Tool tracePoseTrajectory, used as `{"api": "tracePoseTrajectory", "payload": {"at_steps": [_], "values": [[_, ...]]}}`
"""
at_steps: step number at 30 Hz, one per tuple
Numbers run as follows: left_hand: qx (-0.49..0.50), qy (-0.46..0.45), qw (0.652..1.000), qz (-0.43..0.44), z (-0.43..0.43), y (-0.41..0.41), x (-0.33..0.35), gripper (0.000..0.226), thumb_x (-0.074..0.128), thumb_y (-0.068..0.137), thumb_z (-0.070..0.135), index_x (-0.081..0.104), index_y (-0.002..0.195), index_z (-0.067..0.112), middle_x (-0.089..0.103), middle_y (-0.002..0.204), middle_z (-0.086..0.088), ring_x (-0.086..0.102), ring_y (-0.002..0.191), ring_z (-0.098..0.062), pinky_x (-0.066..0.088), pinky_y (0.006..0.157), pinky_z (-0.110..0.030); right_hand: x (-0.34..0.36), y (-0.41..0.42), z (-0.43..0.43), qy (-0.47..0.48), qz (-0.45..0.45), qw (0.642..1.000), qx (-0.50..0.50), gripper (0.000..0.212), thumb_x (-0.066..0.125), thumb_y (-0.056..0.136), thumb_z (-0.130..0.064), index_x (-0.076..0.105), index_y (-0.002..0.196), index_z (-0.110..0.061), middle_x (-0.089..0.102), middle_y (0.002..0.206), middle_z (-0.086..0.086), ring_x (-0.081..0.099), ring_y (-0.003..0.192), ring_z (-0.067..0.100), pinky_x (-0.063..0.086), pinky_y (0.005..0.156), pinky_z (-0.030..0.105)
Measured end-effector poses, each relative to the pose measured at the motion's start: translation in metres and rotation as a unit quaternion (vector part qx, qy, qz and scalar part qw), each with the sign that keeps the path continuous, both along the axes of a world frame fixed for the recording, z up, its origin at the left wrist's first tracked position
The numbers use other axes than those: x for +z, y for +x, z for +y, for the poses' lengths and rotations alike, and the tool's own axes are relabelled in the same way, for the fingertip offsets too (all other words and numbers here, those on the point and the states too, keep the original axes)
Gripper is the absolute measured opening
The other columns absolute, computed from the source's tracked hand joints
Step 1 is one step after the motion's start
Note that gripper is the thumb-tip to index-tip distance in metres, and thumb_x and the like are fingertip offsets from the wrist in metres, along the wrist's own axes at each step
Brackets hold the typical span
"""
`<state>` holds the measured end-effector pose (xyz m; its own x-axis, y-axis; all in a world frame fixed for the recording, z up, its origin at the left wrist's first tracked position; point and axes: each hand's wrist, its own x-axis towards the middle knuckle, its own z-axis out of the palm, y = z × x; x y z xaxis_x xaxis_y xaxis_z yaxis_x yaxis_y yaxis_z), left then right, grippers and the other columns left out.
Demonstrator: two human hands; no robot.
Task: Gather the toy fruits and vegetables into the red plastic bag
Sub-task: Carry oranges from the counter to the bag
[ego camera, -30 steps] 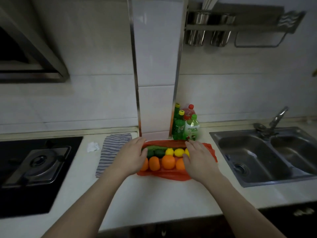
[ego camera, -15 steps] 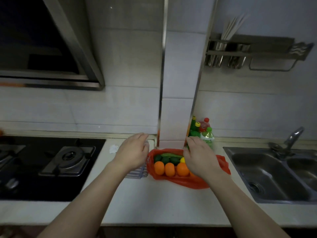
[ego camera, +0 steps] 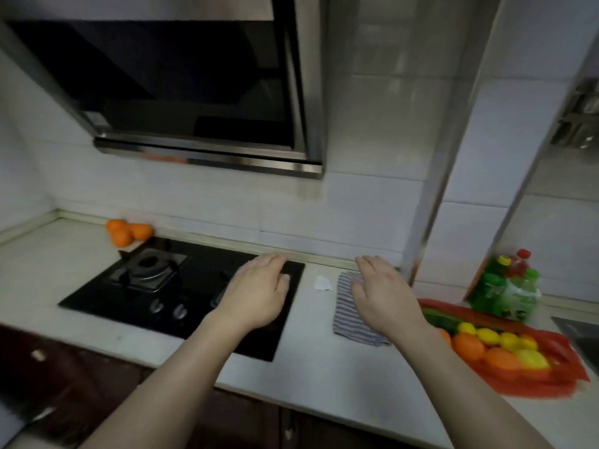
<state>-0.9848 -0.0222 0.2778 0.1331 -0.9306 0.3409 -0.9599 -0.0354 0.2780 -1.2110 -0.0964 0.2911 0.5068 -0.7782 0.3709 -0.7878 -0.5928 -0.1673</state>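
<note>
Both hands hover empty, the left hand (ego camera: 257, 294) above the black stove (ego camera: 181, 286), the right hand (ego camera: 384, 294) over the striped cloth (ego camera: 348, 314) beside it. Three oranges (ego camera: 128, 232) sit behind the stove.

Red plastic bag (ego camera: 551, 385) flat on counter, oranges, lemons, cucumber atop; three oranges (ego camera: 128, 233) behind stove

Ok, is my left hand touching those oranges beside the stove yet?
Apart. The head view shows the left hand over the stove, with a whole burner between it and the oranges.

You face a dim kitchen: white tiled wall (ego camera: 194, 196), steel range hood (ego camera: 181, 92) above a black hob (ego camera: 201, 277) set in a pale counter (ego camera: 311, 351).
</note>
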Motion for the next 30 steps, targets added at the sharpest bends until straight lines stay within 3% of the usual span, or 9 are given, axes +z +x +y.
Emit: {"api": "tracePoseTrajectory", "payload": {"at_steps": [4,6,11,21,27,30], "values": [[0.052,0.009,0.999,0.004,0.04,0.064,-0.001,0.049,0.039,0.099,0.036,0.04,0.146,0.019,0.04,0.151,-0.003,0.032,0.141,-0.019,0.024,0.117,-0.039,-0.002,0.067,0.023,0.02,0.001,0.999,0.035,0.052,0.032,0.096,-0.035,0.042,0.14,-0.008,0.044,0.143,0.009,0.035,0.133,0.025,0.02,0.111,0.029],[0.076,0.01,0.997,0.004,0.058,0.091,0.001,0.05,0.038,0.1,0.036,0.038,0.147,0.02,0.037,0.154,-0.003,0.028,0.143,-0.018,0.021,0.119,-0.037,-0.002,0.098,0.03,0.012,-0.003,0.998,0.059,0.047,0.039,0.097,-0.031,0.046,0.137,-0.006,0.049,0.139,0.011,0.039,0.13,0.027,0.023,0.11,0.031],[0.122,0.014,0.992,0.02,0.087,0.151,0.0,0.05,0.035,0.101,0.037,0.036,0.148,0.021,0.034,0.155,-0.001,0.025,0.145,-0.017,0.019,0.12,-0.037,-0.003,0.169,0.039,0.018,-0.01,0.995,0.102,0.05,0.033,0.094,-0.036,0.049,0.133,-0.009,0.051,0.135,0.008,0.042,0.126,0.026,0.03,0.108,0.034],[0.186,0.005,0.982,0.013,0.091,0.264,0.003,0.044,0.038,0.101,0.032,0.046,0.141,0.015,0.047,0.145,-0.004,0.039,0.135,-0.02,0.028,0.114,-0.033,-0.022,0.302,0.007,0.039,0.005,0.982,0.185,0.052,0.032,0.099,-0.036,0.04,0.142,-0.008,0.042,0.146,0.008,0.035,0.134,0.02,0.018,0.113,0.027],[0.216,0.004,0.976,0.012,0.07,0.337,0.005,0.046,0.036,0.1,0.033,0.047,0.141,0.014,0.05,0.142,-0.004,0.043,0.13,-0.02,0.033,0.111,-0.034,-0.013,0.383,-0.028,0.042,-0.008,0.974,0.223,0.049,0.039,0.099,-0.032,0.042,0.14,-0.007,0.046,0.141,0.011,0.04,0.129,0.023,0.027,0.111,0.032],[0.239,0.013,0.971,0.016,0.062,0.369,0.004,0.046,0.036,0.102,0.034,0.043,0.144,0.017,0.044,0.148,-0.005,0.036,0.137,-0.02,0.027,0.115,-0.033,-0.009,0.418,-0.042,0.042,-0.017,0.97,0.237,0.047,0.04,0.098,-0.031,0.044,0.138,-0.006,0.049,0.138,0.011,0.043,0.126,0.022,0.031,0.109,0.033]]}}
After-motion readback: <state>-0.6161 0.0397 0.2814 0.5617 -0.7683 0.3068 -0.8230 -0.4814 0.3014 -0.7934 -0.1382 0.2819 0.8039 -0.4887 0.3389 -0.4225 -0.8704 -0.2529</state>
